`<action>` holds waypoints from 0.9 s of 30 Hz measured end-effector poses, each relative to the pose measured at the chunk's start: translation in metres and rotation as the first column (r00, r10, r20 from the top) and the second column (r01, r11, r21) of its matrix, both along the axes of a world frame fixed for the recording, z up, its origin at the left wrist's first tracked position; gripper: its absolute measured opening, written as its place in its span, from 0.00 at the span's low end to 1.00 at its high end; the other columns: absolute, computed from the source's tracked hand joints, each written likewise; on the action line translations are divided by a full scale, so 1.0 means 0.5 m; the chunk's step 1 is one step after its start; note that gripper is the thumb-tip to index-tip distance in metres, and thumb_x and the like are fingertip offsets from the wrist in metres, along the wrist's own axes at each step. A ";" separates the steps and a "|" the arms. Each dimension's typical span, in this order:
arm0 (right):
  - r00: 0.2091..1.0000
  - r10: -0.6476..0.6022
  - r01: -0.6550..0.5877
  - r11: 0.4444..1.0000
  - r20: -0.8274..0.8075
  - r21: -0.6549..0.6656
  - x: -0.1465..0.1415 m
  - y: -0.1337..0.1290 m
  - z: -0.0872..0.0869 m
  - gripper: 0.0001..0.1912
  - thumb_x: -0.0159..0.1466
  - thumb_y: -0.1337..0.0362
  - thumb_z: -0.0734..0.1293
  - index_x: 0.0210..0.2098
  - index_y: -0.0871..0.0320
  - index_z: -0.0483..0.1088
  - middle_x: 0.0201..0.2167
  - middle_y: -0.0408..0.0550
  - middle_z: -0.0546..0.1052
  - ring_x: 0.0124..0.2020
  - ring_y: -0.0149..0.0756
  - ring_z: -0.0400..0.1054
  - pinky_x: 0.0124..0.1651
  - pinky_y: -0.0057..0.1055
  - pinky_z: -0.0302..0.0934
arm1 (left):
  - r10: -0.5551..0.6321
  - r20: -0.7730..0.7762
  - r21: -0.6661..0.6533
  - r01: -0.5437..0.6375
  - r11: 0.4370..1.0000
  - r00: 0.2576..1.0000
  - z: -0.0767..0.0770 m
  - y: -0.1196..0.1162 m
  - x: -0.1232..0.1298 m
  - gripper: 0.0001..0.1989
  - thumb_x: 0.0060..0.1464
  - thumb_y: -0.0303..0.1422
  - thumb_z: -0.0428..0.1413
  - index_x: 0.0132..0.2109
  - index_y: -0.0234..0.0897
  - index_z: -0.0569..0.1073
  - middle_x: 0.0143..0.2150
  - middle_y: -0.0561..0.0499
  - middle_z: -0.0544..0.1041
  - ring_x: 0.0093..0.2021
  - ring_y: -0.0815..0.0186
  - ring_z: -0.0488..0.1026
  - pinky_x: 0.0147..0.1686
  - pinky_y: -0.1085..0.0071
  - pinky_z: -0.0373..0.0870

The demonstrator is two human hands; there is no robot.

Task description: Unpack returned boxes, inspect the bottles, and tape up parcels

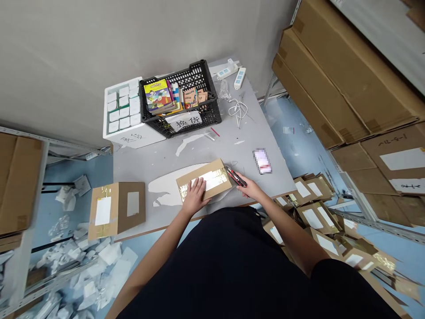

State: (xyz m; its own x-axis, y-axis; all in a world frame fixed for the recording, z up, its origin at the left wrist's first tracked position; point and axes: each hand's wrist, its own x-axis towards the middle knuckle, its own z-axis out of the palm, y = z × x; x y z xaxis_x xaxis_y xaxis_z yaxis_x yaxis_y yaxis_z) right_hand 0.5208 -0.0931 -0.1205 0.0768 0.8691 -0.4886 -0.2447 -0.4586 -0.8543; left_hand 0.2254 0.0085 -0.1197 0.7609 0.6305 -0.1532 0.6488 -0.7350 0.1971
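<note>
Carton (116,209) sits at bench's (133,160) front-left corner; left hand (195,196) presses flat on box (216,180) near front edge; box looks closed, opening apparently undone; right hand (249,189), apart, grips utility knife (237,178) at box's right end.

Gray table (133,159): black crate (210,116) holding upright books (158,95), paper label on front; white box (133,138) just beside it, packed with small cartons (124,111); two power strips (239,78) near the wall; loose white cable (238,107); phone (262,161) (screen pixelated, unreadable); taped cardboard box (131,208) at the left end. Floor: scattered white paper (111,254) left; labeled cardboard boxes (314,218) heaped right.
</note>
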 end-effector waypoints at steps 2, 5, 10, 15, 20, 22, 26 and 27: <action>0.999 0.010 -0.010 1.000 -0.034 -0.002 0.006 0.012 -0.004 0.44 0.49 0.68 0.75 0.65 0.47 0.62 0.29 0.41 0.79 0.14 0.25 0.63 0.12 0.22 0.56 | 0.003 0.009 -0.011 -0.003 1.000 1.000 -0.001 0.004 0.000 0.41 0.57 0.46 0.56 0.70 0.36 0.50 0.70 0.37 0.55 0.72 0.48 0.43 0.68 0.43 0.38; 0.999 -0.002 0.002 1.000 -0.051 -0.001 0.018 0.026 -0.010 0.44 0.46 0.70 0.76 0.62 0.48 0.66 0.28 0.41 0.79 0.13 0.25 0.61 0.12 0.22 0.55 | 0.010 0.005 -0.032 -0.010 0.999 1.000 0.000 0.009 0.002 0.41 0.56 0.46 0.56 0.70 0.38 0.51 0.70 0.38 0.55 0.72 0.47 0.45 0.67 0.42 0.39; 0.997 0.040 -0.041 0.999 -0.066 -0.015 0.041 0.035 -0.015 0.42 0.47 0.73 0.75 0.60 0.44 0.67 0.26 0.36 0.79 0.11 0.20 0.57 0.10 0.18 0.50 | 0.022 -0.015 -0.023 -0.022 0.999 1.000 -0.003 0.009 0.005 0.40 0.56 0.46 0.55 0.70 0.37 0.51 0.70 0.38 0.55 0.71 0.47 0.45 0.67 0.43 0.38; 0.987 0.151 -0.153 0.988 -0.049 -0.034 0.061 0.038 -0.016 0.42 0.50 0.73 0.72 0.62 0.42 0.64 0.24 0.34 0.78 0.10 0.20 0.56 0.12 0.19 0.52 | 0.030 0.001 -0.003 -0.030 1.000 1.000 -0.013 0.006 0.004 0.40 0.58 0.46 0.54 0.70 0.35 0.50 0.70 0.37 0.54 0.72 0.49 0.44 0.68 0.44 0.36; 0.979 0.202 -0.204 0.977 -0.039 -0.065 0.075 0.029 -0.009 0.44 0.49 0.74 0.71 0.63 0.42 0.64 0.24 0.34 0.77 0.10 0.20 0.56 0.13 0.21 0.54 | 0.042 0.001 -0.011 -0.042 0.999 0.999 -0.015 0.008 0.006 0.41 0.57 0.47 0.54 0.70 0.34 0.49 0.70 0.36 0.54 0.72 0.48 0.44 0.68 0.44 0.36; 0.975 0.221 -0.223 0.972 -0.036 -0.067 0.079 0.026 -0.001 0.44 0.49 0.74 0.71 0.63 0.42 0.63 0.24 0.33 0.77 0.10 0.20 0.56 0.14 0.20 0.54 | 0.047 -0.019 -0.013 -0.047 0.999 0.999 -0.014 0.008 0.007 0.41 0.57 0.47 0.54 0.70 0.34 0.49 0.71 0.37 0.54 0.72 0.48 0.43 0.68 0.44 0.35; 0.947 0.310 -0.304 0.949 0.087 -0.079 0.083 0.028 0.015 0.45 0.50 0.74 0.69 0.65 0.41 0.60 0.23 0.33 0.76 0.10 0.20 0.56 0.14 0.21 0.54 | 0.044 -0.047 -0.007 -0.044 0.999 0.998 -0.014 0.009 0.007 0.41 0.57 0.47 0.54 0.71 0.34 0.48 0.71 0.36 0.53 0.72 0.49 0.43 0.68 0.45 0.34; 0.934 0.335 -0.326 0.942 0.127 -0.084 0.084 0.029 0.018 0.44 0.51 0.74 0.68 0.65 0.41 0.59 0.23 0.33 0.76 0.10 0.21 0.56 0.13 0.21 0.54 | 0.038 -0.050 -0.002 -0.039 0.999 0.998 -0.015 0.009 0.007 0.41 0.57 0.46 0.54 0.71 0.33 0.48 0.71 0.36 0.53 0.72 0.49 0.43 0.68 0.45 0.34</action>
